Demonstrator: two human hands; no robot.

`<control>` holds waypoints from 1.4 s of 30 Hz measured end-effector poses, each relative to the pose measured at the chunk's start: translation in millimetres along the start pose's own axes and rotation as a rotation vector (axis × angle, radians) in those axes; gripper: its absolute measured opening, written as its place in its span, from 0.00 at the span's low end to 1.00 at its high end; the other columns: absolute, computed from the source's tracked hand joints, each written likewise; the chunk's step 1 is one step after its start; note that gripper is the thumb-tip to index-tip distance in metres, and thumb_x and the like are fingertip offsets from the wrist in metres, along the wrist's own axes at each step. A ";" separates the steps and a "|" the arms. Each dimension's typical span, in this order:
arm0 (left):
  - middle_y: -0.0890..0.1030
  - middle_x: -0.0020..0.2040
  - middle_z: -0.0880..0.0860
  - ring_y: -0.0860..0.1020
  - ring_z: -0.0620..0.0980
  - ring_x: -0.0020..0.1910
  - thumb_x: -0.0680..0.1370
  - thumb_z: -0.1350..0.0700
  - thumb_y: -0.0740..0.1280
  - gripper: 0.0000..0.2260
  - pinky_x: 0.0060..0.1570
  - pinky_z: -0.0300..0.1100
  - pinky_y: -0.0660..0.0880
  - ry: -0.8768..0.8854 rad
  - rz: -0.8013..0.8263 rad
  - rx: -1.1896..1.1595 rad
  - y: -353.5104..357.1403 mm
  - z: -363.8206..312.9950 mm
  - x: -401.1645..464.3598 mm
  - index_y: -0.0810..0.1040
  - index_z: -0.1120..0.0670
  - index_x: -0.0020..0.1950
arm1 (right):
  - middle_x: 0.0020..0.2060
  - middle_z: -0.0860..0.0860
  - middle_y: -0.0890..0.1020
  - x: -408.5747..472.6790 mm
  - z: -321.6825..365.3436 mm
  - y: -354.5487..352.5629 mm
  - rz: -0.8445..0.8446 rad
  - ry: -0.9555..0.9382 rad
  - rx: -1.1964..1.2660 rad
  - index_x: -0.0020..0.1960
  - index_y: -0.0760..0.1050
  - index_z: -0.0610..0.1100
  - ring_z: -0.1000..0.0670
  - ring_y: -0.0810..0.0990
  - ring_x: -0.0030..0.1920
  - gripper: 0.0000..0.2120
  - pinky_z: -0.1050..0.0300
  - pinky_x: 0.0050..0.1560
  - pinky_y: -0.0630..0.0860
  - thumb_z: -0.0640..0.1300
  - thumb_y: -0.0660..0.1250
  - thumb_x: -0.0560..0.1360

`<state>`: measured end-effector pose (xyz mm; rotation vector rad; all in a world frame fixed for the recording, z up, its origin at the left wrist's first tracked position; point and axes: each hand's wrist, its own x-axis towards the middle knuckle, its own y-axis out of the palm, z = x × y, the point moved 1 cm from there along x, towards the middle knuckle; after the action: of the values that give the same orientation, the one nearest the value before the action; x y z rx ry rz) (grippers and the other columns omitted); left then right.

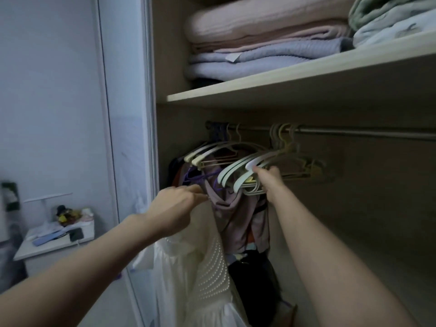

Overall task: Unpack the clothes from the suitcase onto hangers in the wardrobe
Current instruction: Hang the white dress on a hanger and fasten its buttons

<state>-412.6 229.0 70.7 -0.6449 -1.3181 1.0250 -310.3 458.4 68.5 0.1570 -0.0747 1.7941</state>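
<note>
Our right hand (pixel 267 179) is curled around the lower bars of a bunch of empty pale plastic hangers (pixel 238 169), gripping them where they fan out from the rail (pixel 354 133). Our left hand (pixel 175 210) reaches toward the purple hanger (pixel 200 178); its fingertips appear to pinch something at the top edge of the mauve garment (pixel 236 213), though we cannot tell exactly what they hold. A white beaded dress (pixel 207 274) hangs directly below the left hand, touching the mauve garment beside it.

We judge the step in hand to be selecting one free hanger from the bunch. The next move calls for separating a single hanger, lifting its hook clear of the rail without dragging its neighbours, and keeping the hung clothes aside.

The suitcase is not in view. The hung clothes crowd the left end of the wardrobe (pixel 377 197). Above the rail, the shelf (pixel 283 84) carries folded blankets (pixel 259 43). A bedside table (pixel 54 244) stands further left.
</note>
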 end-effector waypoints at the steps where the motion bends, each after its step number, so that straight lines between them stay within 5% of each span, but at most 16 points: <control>1: 0.68 0.68 0.44 0.72 0.48 0.63 0.71 0.69 0.55 0.32 0.47 0.41 0.69 -0.007 -0.007 -0.007 0.7 0.8 2.3 0.66 0.45 0.71 | 0.60 0.41 0.76 4.1 -1.8 1.1 -0.005 0.011 0.011 0.66 0.67 0.38 0.41 0.76 0.59 0.30 0.49 0.59 0.74 0.46 0.73 0.68; 5: 0.68 0.68 0.45 0.74 0.51 0.60 0.69 0.71 0.55 0.33 0.46 0.41 0.67 0.006 -0.009 -0.011 4.7 -0.7 6.3 0.67 0.46 0.71 | 0.53 0.42 0.78 11.3 4.7 -1.4 -0.071 -0.034 0.067 0.61 0.72 0.35 0.44 0.78 0.51 0.24 0.53 0.50 0.75 0.43 0.72 0.69; 8: 0.68 0.67 0.46 0.74 0.51 0.58 0.70 0.71 0.55 0.32 0.50 0.41 0.66 0.009 -0.013 -0.009 9.4 -2.7 9.1 0.66 0.48 0.71 | 0.57 0.40 0.78 13.6 15.4 -6.8 -0.105 -0.052 0.167 0.63 0.70 0.36 0.42 0.78 0.54 0.22 0.49 0.52 0.77 0.44 0.69 0.72; 13: 0.68 0.67 0.48 0.74 0.51 0.58 0.70 0.71 0.56 0.31 0.52 0.42 0.68 -0.015 -0.005 -0.059 12.4 -7.0 4.3 0.67 0.49 0.70 | 0.49 0.46 0.77 -21.2 31.8 -17.1 -0.071 -0.152 0.089 0.62 0.71 0.37 0.52 0.75 0.39 0.18 0.63 0.31 0.67 0.45 0.66 0.75; 19: 0.70 0.64 0.50 0.73 0.52 0.60 0.69 0.72 0.55 0.27 0.54 0.46 0.73 -0.058 -0.001 -0.261 3.6 -0.2 -27.1 0.73 0.54 0.65 | 0.33 0.49 0.73 -120.3 1.5 -2.0 0.127 -0.218 0.036 0.56 0.70 0.34 0.59 0.72 0.23 0.13 0.67 0.20 0.67 0.42 0.64 0.77; 22: 0.72 0.58 0.53 0.74 0.52 0.56 0.73 0.68 0.60 0.18 0.52 0.40 0.71 -0.078 -0.049 -0.427 -1.6 -2.5 -45.2 0.77 0.58 0.60 | 0.32 0.47 0.75 -169.8 -20.2 21.9 0.201 -0.202 0.098 0.51 0.69 0.34 0.59 0.72 0.21 0.09 0.66 0.22 0.71 0.39 0.65 0.76; 27: 0.72 0.54 0.56 0.72 0.53 0.53 0.71 0.56 0.69 0.15 0.55 0.46 0.71 -0.171 -0.035 -0.565 -0.4 -6.4 -74.9 0.77 0.61 0.55 | 0.39 0.40 0.80 -214.9 -34.3 64.2 0.243 -0.102 0.202 0.53 0.71 0.31 0.51 0.79 0.32 0.11 0.60 0.28 0.76 0.38 0.65 0.76; 30: 0.73 0.49 0.56 0.73 0.53 0.48 0.71 0.59 0.70 0.12 0.47 0.42 0.71 -0.201 -0.060 -0.607 2.4 8.5 -95.4 0.77 0.62 0.52 | 0.44 0.37 0.82 -235.2 -36.2 82.0 0.328 -0.077 0.121 0.51 0.74 0.33 0.44 0.82 0.40 0.07 0.50 0.41 0.80 0.38 0.62 0.77; 32: 0.71 0.46 0.54 0.74 0.54 0.47 0.72 0.62 0.68 0.10 0.43 0.38 0.67 -0.237 -0.096 -0.590 2.7 25.5 -106.3 0.78 0.62 0.52 | 0.42 0.39 0.81 -245.3 -33.3 90.0 0.444 -0.095 0.072 0.45 0.74 0.39 0.45 0.81 0.39 0.05 0.52 0.42 0.80 0.36 0.60 0.78; 35: 0.73 0.48 0.55 0.75 0.56 0.49 0.73 0.68 0.62 0.12 0.43 0.35 0.65 -0.296 -0.097 -0.540 5.1 55.0 -119.0 0.78 0.62 0.55 | 0.35 0.48 0.78 -241.2 -31.9 83.5 0.218 -0.349 -0.158 0.39 0.73 0.43 0.50 0.78 0.37 0.08 0.60 0.40 0.76 0.36 0.63 0.76; 37: 0.74 0.49 0.55 0.75 0.56 0.50 0.74 0.68 0.61 0.13 0.42 0.33 0.64 -0.309 -0.075 -0.507 5.3 71.5 -129.9 0.78 0.61 0.56 | 0.43 0.48 0.77 -230.7 -36.8 68.5 -0.074 -0.532 -0.298 0.44 0.76 0.40 0.46 0.78 0.46 0.01 0.54 0.52 0.73 0.36 0.66 0.73; 38: 0.73 0.48 0.54 0.75 0.55 0.50 0.74 0.68 0.62 0.13 0.42 0.32 0.63 -0.307 -0.074 -0.492 5.2 77.5 -134.3 0.78 0.61 0.56 | 0.49 0.47 0.75 -225.0 -39.7 60.5 -0.114 -0.523 -0.362 0.49 0.76 0.39 0.44 0.77 0.52 0.06 0.52 0.57 0.71 0.38 0.67 0.73; 42: 0.76 0.52 0.57 0.75 0.55 0.51 0.73 0.69 0.62 0.13 0.42 0.31 0.62 -0.303 -0.081 -0.463 -0.9 94.4 -145.6 0.78 0.62 0.56 | 0.66 0.45 0.69 -201.2 -61.0 52.7 0.182 -0.311 -0.657 0.68 0.67 0.40 0.43 0.67 0.68 0.24 0.47 0.68 0.62 0.48 0.66 0.75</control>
<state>-495.3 84.8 20.6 -0.7928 -1.8606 0.7725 -321.2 260.7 -19.5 -0.0478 -0.9113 1.8195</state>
